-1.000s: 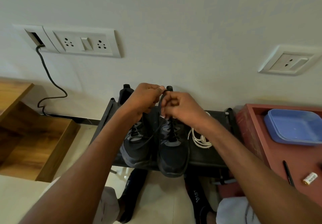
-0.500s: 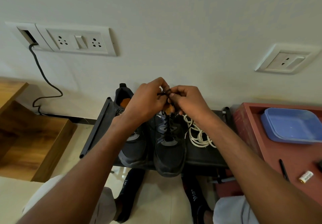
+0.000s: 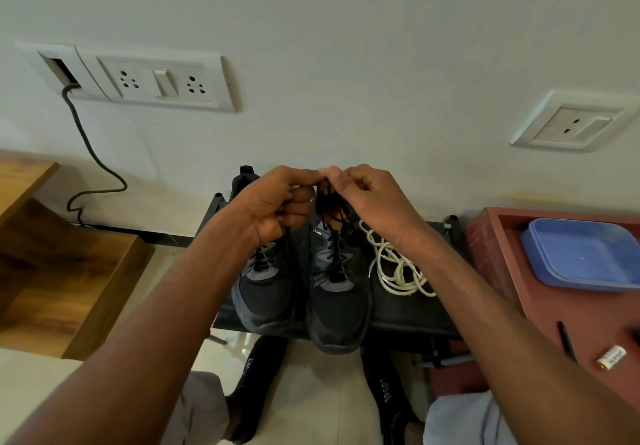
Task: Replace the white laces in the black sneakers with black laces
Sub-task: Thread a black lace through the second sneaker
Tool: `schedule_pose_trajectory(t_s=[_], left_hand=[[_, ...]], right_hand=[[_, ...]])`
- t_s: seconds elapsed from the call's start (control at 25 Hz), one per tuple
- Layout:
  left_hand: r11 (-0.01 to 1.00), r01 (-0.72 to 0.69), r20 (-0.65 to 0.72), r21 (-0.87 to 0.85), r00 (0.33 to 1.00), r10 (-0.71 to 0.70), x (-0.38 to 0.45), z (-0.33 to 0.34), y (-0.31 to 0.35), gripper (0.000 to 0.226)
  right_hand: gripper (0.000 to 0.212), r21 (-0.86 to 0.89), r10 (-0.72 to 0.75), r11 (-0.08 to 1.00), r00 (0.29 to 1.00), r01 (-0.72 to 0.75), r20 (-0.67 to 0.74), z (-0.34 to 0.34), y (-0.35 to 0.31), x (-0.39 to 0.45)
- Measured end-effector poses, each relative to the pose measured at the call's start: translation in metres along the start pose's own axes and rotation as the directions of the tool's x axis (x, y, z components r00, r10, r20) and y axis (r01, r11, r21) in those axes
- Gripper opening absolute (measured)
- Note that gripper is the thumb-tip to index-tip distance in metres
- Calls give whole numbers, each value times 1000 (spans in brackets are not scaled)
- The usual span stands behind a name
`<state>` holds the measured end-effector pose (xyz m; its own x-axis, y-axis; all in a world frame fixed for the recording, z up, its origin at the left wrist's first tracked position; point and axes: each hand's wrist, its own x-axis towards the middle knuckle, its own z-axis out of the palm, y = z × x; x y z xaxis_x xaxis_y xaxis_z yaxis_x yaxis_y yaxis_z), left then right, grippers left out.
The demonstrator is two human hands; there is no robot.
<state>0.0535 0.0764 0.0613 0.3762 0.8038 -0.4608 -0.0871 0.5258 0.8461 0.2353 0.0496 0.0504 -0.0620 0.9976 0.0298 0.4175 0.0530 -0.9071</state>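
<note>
Two black sneakers stand side by side on a low black rack against the wall. The right sneaker has a black lace threaded up its front. The left sneaker is partly hidden under my left wrist. My left hand and my right hand meet above the right sneaker's collar, each pinching an end of the black lace between thumb and fingers. A loose pile of white laces lies on the rack just right of the sneakers.
A red table at the right carries a blue plastic tray, a pen and a small battery. Wooden steps are at the left. Wall sockets and a hanging cable sit above. My socked feet are on the floor below.
Both hands have drawn close together and risen a little over the right sneaker's collar, bringing the black lace ends up with them. The sneakers and white laces have stayed put.
</note>
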Motion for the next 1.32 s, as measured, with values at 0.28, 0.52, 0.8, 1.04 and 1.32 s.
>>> schedule_pose_trajectory(t_s=[0.28, 0.52, 0.8, 1.04, 1.32], left_hand=[[998, -32, -74, -49, 997, 28, 8, -7, -4, 21], [998, -56, -81, 42, 995, 59, 8, -3, -5, 31], [998, -43, -46, 44, 998, 45, 10, 2, -8, 14], [981, -64, -81, 181, 994, 80, 7, 4, -8, 17], [164, 235, -269, 958, 933, 239, 7, -37, -25, 16]], right_hand=[[64, 330, 221, 939, 906, -98, -360, -13, -2, 5], [22, -470, -203, 877, 814, -96, -545, -30, 18, 2], [8, -76, -198, 979, 969, 189, -150, -4, 11, 2], [15, -201, -233, 958, 962, 203, -140, -8, 13, 1], [22, -738, 294, 572, 929, -358, -223, -37, 41, 3]])
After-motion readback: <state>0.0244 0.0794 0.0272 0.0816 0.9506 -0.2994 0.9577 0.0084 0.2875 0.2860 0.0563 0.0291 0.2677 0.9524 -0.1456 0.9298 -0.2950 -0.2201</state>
